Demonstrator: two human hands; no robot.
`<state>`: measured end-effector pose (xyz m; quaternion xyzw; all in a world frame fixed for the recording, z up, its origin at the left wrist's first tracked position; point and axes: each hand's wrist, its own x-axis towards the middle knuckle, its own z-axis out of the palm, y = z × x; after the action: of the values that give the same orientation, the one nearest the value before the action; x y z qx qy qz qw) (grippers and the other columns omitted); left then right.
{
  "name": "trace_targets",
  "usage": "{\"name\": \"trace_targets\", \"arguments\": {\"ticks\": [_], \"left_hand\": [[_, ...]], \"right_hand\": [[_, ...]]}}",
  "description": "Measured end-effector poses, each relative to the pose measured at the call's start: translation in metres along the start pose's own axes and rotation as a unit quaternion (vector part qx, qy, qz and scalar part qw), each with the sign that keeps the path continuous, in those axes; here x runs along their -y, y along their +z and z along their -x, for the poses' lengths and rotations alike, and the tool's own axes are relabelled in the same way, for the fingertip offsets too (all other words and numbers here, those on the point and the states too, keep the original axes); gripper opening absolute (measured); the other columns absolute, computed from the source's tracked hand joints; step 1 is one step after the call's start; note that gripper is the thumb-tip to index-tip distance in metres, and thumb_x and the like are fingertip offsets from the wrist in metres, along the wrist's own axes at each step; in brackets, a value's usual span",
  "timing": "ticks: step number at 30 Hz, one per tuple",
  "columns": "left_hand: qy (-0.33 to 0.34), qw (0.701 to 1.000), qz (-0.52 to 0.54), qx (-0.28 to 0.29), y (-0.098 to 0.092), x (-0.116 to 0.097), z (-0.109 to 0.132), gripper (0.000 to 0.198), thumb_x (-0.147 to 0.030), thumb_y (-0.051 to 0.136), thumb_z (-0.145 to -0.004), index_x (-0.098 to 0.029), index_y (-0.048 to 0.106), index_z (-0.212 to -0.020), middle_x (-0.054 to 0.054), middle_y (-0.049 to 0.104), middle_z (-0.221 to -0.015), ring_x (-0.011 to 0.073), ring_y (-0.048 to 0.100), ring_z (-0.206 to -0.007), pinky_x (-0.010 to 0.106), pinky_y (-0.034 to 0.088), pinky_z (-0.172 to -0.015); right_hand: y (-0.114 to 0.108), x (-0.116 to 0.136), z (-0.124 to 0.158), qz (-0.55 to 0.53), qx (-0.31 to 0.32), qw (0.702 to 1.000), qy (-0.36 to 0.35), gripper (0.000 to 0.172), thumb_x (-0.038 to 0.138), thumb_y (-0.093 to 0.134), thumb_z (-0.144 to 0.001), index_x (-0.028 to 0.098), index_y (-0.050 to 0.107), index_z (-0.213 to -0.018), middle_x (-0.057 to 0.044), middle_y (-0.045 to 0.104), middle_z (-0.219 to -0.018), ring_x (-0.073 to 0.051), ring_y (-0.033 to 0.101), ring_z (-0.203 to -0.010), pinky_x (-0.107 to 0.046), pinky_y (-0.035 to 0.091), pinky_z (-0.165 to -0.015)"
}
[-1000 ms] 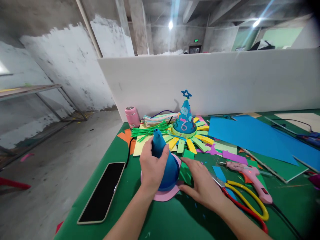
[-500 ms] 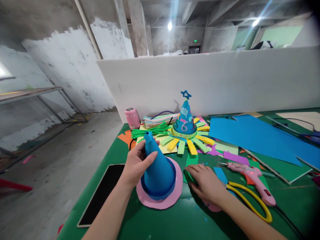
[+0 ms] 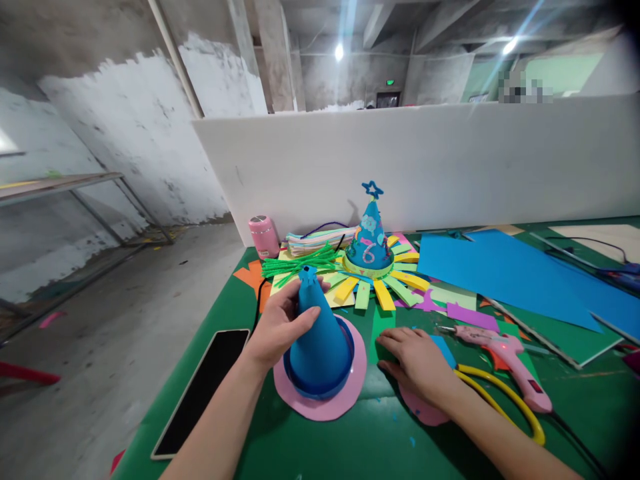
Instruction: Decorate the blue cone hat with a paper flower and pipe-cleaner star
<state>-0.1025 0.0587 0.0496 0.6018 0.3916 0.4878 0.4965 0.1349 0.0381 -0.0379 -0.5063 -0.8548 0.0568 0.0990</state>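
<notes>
Our left hand (image 3: 280, 327) grasping blue cone (image 3: 321, 350); phone (image 3: 205, 393) near worktop's (image 3: 370, 450) left edge. Our right hand (image 3: 420, 360) over pink piece (image 3: 425, 413), grip unclear; scissors (image 3: 537, 427), glue gun (image 3: 511, 353) beside.

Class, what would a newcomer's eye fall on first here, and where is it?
Probably the star-topped hat at the back, before the white board. Next, the plain blue cone in the left hand, a pink brim about its base. The glue gun lies at right.
</notes>
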Motion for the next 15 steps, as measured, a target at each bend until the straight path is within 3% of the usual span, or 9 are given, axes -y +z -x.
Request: {"name": "trace_targets", "arguments": {"ticks": [9, 12, 15], "left_hand": [[0.013, 1.000, -0.004, 0.015, 0.000, -0.002, -0.007, 0.035, -0.027, 0.062, -0.067, -0.017, 0.059, -0.101, 0.010, 0.061, -0.104, 0.0273, 0.052, -0.098, 0.032, 0.045, -0.075], [0.015, 1.000, -0.001, 0.010, -0.002, 0.004, -0.008, 0.039, -0.026, 0.061, -0.068, -0.018, 0.055, -0.106, 0.010, 0.059, -0.109, 0.0282, 0.050, -0.102, 0.034, 0.045, -0.077], [0.040, 0.999, -0.017, -0.026, -0.007, 0.008, -0.006, 0.045, -0.025, 0.062, -0.068, -0.019, 0.051, -0.111, 0.011, 0.054, -0.117, 0.0277, 0.048, -0.106, 0.037, 0.042, -0.083]], "right_hand": [[-0.012, -0.001, 0.005, -0.015, -0.024, 0.999, -0.017, 0.023, 0.020, 0.052, -0.075, 0.024, 0.057, -0.098, -0.005, 0.063, -0.101, -0.023, 0.054, -0.092, -0.037, 0.035, -0.076], [-0.020, 0.006, 0.008, -0.106, -0.101, 0.989, 0.012, 0.017, 0.019, 0.048, -0.079, 0.020, 0.056, -0.094, -0.006, 0.064, -0.095, -0.021, 0.056, -0.087, -0.033, 0.039, -0.073], [-0.030, 0.016, 0.014, -0.270, -0.170, 0.944, 0.086, 0.010, 0.026, 0.049, -0.079, 0.020, 0.057, -0.077, -0.002, 0.064, -0.071, -0.017, 0.057, -0.066, -0.028, 0.042, -0.059]]}}
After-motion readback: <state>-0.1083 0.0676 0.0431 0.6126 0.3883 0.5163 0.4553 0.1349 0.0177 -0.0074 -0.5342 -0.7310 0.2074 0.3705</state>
